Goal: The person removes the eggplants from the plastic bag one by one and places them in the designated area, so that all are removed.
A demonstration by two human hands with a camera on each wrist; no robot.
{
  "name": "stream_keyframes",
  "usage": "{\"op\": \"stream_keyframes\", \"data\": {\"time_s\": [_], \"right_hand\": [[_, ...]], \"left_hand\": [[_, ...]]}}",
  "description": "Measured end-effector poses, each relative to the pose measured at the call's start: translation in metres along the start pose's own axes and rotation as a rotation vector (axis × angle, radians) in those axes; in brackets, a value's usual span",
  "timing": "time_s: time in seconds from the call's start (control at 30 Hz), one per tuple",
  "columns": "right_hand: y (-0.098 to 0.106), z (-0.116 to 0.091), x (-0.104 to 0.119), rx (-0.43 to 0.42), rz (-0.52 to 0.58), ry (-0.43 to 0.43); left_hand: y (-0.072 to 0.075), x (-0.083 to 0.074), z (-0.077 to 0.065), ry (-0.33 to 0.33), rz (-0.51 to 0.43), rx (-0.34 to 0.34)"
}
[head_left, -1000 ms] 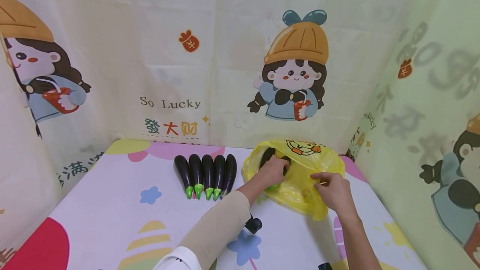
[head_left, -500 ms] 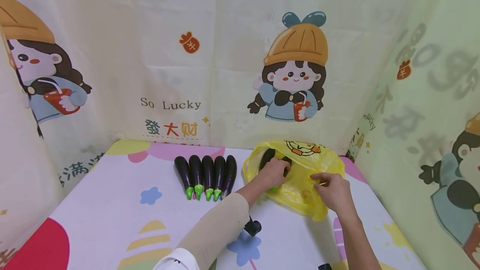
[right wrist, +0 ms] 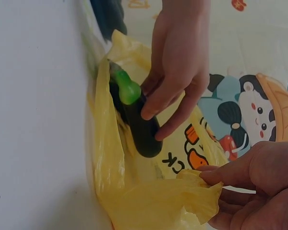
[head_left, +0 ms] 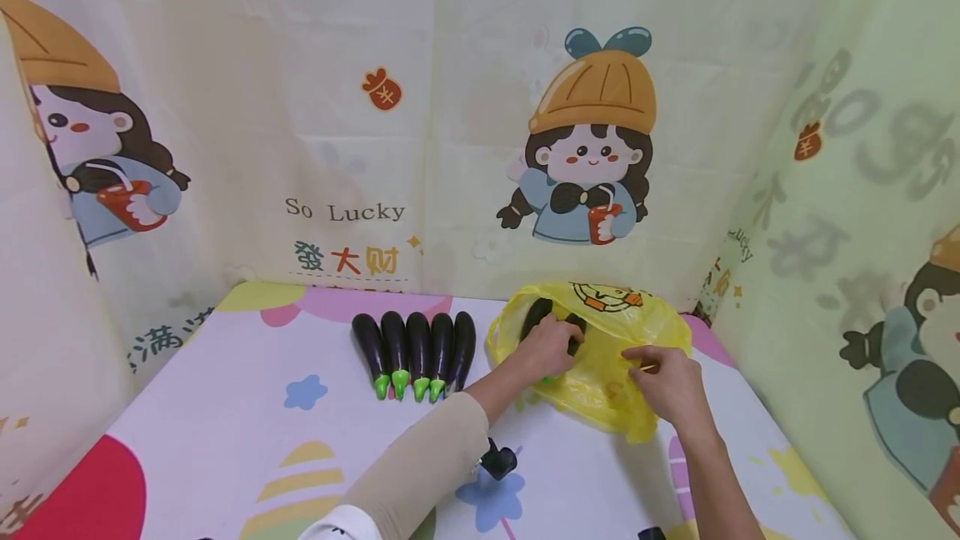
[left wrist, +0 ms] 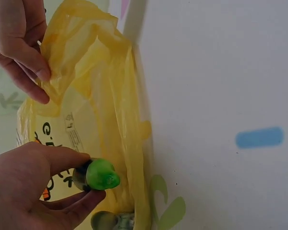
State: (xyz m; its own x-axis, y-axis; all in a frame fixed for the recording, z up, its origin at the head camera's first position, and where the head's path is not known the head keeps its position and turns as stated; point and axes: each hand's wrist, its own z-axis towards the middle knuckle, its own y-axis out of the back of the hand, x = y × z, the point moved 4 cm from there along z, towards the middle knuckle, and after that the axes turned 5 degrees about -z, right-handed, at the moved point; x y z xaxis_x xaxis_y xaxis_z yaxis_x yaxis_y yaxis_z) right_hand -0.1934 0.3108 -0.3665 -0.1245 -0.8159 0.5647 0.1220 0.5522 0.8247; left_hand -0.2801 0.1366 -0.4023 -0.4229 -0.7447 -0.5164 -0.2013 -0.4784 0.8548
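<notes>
My left hand (head_left: 546, 347) reaches into the mouth of a yellow plastic bag (head_left: 600, 394). Between its thumb and fingers it grips a dark purple eggplant (right wrist: 143, 127) with a green cap, best seen in the right wrist view. Beside that one, another eggplant (head_left: 536, 313) lies inside the bag, partly hidden by the hand and the plastic. At the bag's right side, my right hand (head_left: 670, 382) pinches the rim and holds the mouth apart. The bag's deeper inside is hidden in the head view.
Several eggplants (head_left: 417, 355) lie side by side left of the bag, green caps toward me. A black device (head_left: 498, 461) sits by the left forearm. Printed cloth walls (head_left: 465, 148) enclose the back and sides of the patterned table (head_left: 225, 407).
The head view has shifted very slightly. Both hands keep their holds on the eggplant and the bag rim, with almost no movement.
</notes>
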Motion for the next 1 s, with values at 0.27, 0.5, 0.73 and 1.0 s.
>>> {"op": "stream_keyframes", "data": {"time_s": [0.27,0.5,0.73,1.0], "right_hand": [[0.0,-0.001,0.0,-0.04,-0.037,0.056],[-0.001,-0.002,0.0,-0.04,-0.033,0.065],[-0.001,-0.001,0.001,-0.037,-0.033,0.059],[-0.002,0.0,0.001,-0.022,-0.026,0.043]], "left_hand": [[0.006,0.001,-0.015,-0.018,-0.008,-0.02],[0.013,0.0,-0.028,-0.063,-0.024,-0.036],[0.021,0.0,-0.041,-0.1,-0.057,-0.067],[0.028,0.004,-0.06,-0.088,-0.11,-0.076]]}}
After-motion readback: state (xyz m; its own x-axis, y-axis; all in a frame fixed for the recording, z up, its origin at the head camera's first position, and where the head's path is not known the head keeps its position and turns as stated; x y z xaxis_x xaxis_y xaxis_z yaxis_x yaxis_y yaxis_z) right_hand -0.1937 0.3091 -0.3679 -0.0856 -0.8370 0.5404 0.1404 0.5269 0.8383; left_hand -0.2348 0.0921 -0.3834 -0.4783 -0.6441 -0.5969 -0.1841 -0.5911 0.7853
